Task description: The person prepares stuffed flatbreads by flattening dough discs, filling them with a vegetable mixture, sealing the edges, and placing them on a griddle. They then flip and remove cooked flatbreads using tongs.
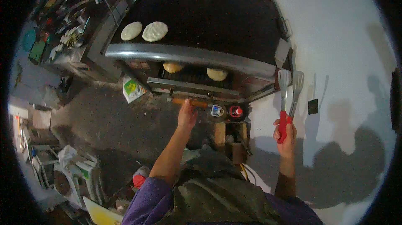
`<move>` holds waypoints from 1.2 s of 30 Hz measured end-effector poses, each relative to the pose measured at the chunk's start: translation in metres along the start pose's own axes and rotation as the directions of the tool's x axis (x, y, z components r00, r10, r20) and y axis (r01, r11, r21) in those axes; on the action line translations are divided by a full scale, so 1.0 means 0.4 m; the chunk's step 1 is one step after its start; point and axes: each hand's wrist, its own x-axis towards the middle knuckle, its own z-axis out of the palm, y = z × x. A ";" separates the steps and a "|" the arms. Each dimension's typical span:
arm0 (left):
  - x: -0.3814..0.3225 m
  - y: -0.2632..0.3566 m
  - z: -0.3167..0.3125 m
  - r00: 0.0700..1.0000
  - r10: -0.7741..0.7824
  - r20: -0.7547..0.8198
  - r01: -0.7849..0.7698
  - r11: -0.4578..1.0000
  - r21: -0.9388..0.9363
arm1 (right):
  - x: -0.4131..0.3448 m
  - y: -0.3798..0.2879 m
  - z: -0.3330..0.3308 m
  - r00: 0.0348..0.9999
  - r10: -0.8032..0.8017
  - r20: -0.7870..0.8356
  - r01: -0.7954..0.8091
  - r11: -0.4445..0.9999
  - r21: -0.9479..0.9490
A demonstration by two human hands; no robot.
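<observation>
My left hand (pixel 187 116) is on the wooden handle (pixel 199 103) at the front of a griddle's lower compartment; its fingers look curled over the handle. My right hand (pixel 286 134) grips red-handled tongs (pixel 285 116) with slotted metal ends, held upright beside the griddle's right corner. On the black griddle plate (pixel 207 14), two pale flat dough rounds (pixel 155 31) lie side by side near the front left corner. Below the metal front edge, two browned bread rounds (pixel 217 74) show partly on the rack (pixel 191 75) inside; the edge hides their far parts.
A metal spatula blade (pixel 282 50) is at the griddle's right edge. Two bottles (pixel 236 111) stand below it, by a wooden crate (pixel 220 135). A cluttered side counter (pixel 67 52) is at the left, a plastic bag (pixel 133 90) on the floor, stacked plastic chairs (pixel 78 174) at lower left. A wall rises right.
</observation>
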 end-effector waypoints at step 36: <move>-0.845 -0.143 -0.392 0.952 -0.184 -0.244 0.188 0.982 -0.009 | -0.134 0.418 0.308 0.696 0.715 0.067 -0.709 0.699 -0.090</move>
